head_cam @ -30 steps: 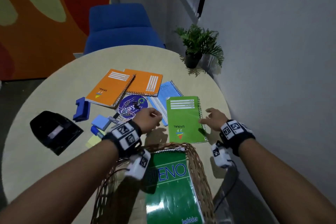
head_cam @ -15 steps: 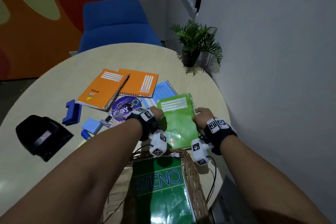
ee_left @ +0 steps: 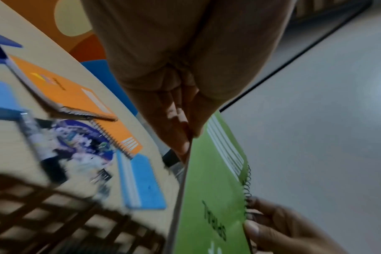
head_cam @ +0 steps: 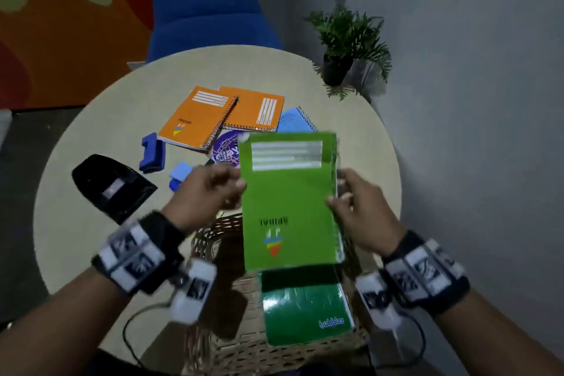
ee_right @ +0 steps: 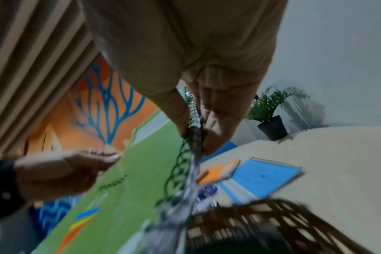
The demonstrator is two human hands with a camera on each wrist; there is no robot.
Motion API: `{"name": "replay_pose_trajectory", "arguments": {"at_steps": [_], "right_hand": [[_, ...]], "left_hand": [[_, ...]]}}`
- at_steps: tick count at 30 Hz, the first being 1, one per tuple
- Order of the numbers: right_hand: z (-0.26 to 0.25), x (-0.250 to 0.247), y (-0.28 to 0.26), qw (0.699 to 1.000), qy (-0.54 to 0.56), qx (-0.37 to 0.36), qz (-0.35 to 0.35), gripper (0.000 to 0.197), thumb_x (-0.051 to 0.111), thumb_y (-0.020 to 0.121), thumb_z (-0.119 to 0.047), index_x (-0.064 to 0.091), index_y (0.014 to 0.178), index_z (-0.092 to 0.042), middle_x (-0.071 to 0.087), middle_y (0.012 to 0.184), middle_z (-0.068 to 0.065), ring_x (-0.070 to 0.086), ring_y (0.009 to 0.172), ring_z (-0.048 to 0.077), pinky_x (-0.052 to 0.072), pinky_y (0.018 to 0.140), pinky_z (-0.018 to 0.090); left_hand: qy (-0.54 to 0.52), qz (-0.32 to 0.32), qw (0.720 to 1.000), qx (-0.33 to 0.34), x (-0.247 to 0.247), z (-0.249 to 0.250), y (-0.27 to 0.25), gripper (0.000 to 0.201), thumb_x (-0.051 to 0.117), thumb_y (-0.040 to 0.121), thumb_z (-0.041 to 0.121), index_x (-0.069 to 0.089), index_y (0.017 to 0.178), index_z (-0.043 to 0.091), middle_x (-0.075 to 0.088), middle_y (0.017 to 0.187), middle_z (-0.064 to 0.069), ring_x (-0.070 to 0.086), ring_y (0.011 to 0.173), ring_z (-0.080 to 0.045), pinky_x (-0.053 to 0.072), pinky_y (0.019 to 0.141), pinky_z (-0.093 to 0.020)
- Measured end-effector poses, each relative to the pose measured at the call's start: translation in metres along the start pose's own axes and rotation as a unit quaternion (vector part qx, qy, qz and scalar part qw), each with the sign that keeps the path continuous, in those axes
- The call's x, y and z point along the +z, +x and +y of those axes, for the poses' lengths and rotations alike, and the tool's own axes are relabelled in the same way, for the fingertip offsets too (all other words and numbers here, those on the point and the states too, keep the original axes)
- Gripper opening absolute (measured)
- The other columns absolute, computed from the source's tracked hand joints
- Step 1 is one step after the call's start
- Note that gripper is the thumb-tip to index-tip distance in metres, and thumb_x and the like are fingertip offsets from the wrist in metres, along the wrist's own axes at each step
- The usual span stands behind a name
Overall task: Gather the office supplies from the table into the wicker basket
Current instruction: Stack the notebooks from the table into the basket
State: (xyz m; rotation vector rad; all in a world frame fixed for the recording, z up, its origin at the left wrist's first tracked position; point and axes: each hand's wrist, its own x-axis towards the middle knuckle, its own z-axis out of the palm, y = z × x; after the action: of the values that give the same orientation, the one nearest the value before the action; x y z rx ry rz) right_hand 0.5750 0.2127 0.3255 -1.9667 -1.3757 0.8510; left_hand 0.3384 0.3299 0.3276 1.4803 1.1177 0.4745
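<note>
A light green spiral notebook (head_cam: pixel 288 201) (ee_left: pixel 213 202) (ee_right: pixel 128 173) hangs in the air above the wicker basket (head_cam: pixel 219 241) (ee_left: pixel 54 214) (ee_right: pixel 272 226). My left hand (head_cam: pixel 213 189) (ee_left: pixel 185 120) pinches its left edge. My right hand (head_cam: pixel 351 201) (ee_right: pixel 198 123) pinches the spiral-bound right edge. A dark green steno pad (head_cam: pixel 305 311) lies inside the basket. On the table (head_cam: pixel 91 238) beyond stay two orange notebooks (head_cam: pixel 198 116) (head_cam: pixel 259 110), a blue notebook (head_cam: pixel 294 120) (ee_left: pixel 141 182) (ee_right: pixel 263 177) and a purple round pack of clips (head_cam: pixel 227 148).
A black hole punch (head_cam: pixel 110 186), a blue stapler (head_cam: pixel 151 152) and blue sticky notes (head_cam: pixel 180 171) lie at the table's left. A potted plant (head_cam: pixel 345 49) stands at the far right by the grey wall. A blue chair (head_cam: pixel 207 9) is behind the table.
Both hands took hold of the green notebook on the table, lifted it and brought it toward me over the basket.
</note>
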Motion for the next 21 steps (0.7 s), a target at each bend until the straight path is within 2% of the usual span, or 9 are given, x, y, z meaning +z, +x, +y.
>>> {"name": "replay_pose_trajectory", "arguments": {"at_steps": [1,3,5,7,9,12,15,17,21], "right_hand": [[0.007,0.010,-0.012,0.999,-0.043,0.013,-0.020,0.036,0.059,0.092,-0.016,0.049,0.126,-0.013,0.065,0.096,0.004,0.064,0.082,0.018,0.049,0.067,0.026],[0.021,0.029,-0.031,0.993,-0.091,0.047,-0.063,0.035,0.059,0.091,-0.017,0.050,0.124,-0.012,0.066,0.091,0.007,0.063,0.082,0.023,0.046,0.066,0.028],[0.037,0.044,-0.040,0.981,-0.143,0.082,-0.103,0.042,0.058,0.091,-0.017,0.045,0.130,-0.012,0.067,0.104,0.012,0.063,0.095,0.030,0.050,0.076,0.032],[0.050,0.055,-0.041,0.964,-0.207,0.115,-0.124,0.055,0.058,0.090,-0.016,0.034,0.140,-0.014,0.065,0.116,0.014,0.061,0.104,0.034,0.048,0.081,0.035],[0.057,0.063,-0.039,0.944,-0.268,0.150,-0.121,0.052,0.055,0.091,-0.015,0.033,0.139,-0.011,0.064,0.115,0.016,0.061,0.103,0.035,0.048,0.082,0.036],[0.057,0.071,-0.035,0.921,-0.319,0.185,-0.128,0.038,0.052,0.092,-0.012,0.042,0.129,-0.008,0.063,0.117,0.016,0.062,0.105,0.035,0.050,0.084,0.038],[0.054,0.075,-0.036,0.917,-0.333,0.185,-0.115,0.038,0.051,0.091,-0.011,0.043,0.128,-0.010,0.064,0.117,0.014,0.063,0.105,0.034,0.051,0.084,0.038],[0.050,0.076,-0.040,0.917,-0.350,0.162,-0.102,0.040,0.051,0.090,-0.012,0.042,0.129,-0.009,0.065,0.115,0.013,0.063,0.103,0.033,0.051,0.083,0.037],[0.047,0.077,-0.046,0.911,-0.382,0.104,-0.116,0.037,0.051,0.091,-0.011,0.045,0.127,-0.015,0.065,0.113,0.011,0.064,0.101,0.032,0.053,0.083,0.039]], "left_hand": [[0.018,-0.006,1.000,-0.007,0.005,-0.013,-0.014,0.009,0.057,0.090,0.004,0.061,0.090,-0.004,0.062,0.078,-0.016,0.060,0.065,-0.021,0.057,0.065,-0.027],[0.065,-0.037,0.997,-0.027,0.016,-0.043,-0.031,0.014,0.060,0.089,0.010,0.066,0.077,0.011,0.066,0.069,-0.009,0.062,0.060,-0.019,0.056,0.067,-0.035],[0.141,-0.068,0.987,-0.040,0.026,-0.070,-0.037,0.026,0.061,0.086,0.016,0.059,0.061,0.020,0.064,0.058,0.001,0.064,0.059,-0.017,0.055,0.069,-0.037],[0.223,-0.078,0.971,-0.047,0.038,-0.087,-0.036,0.034,0.062,0.086,0.017,0.050,0.054,0.020,0.065,0.057,-0.001,0.066,0.062,-0.017,0.055,0.070,-0.035],[0.256,-0.093,0.961,-0.055,0.052,-0.094,-0.033,0.038,0.062,0.086,0.017,0.046,0.053,0.021,0.066,0.061,-0.004,0.069,0.070,-0.021,0.055,0.068,-0.033],[0.279,-0.114,0.949,-0.091,0.066,-0.099,-0.026,0.034,0.060,0.090,0.016,0.050,0.058,0.020,0.058,0.061,0.003,0.065,0.071,-0.019,0.046,0.062,-0.021],[0.341,-0.120,0.926,-0.106,0.066,-0.098,-0.021,0.023,0.061,0.088,0.027,0.069,0.078,0.009,0.064,0.077,-0.008,0.057,0.077,-0.018,0.039,0.071,-0.021],[0.367,-0.120,0.917,-0.102,0.064,-0.097,-0.020,0.029,0.062,0.086,0.033,0.073,0.087,0.007,0.072,0.089,-0.012,0.063,0.082,-0.022,0.042,0.073,-0.023],[0.372,-0.086,0.923,-0.050,0.055,-0.096,-0.023,0.027,0.064,0.084,0.035,0.070,0.099,0.013,0.072,0.099,-0.004,0.065,0.094,-0.018,0.048,0.083,-0.026]]}}
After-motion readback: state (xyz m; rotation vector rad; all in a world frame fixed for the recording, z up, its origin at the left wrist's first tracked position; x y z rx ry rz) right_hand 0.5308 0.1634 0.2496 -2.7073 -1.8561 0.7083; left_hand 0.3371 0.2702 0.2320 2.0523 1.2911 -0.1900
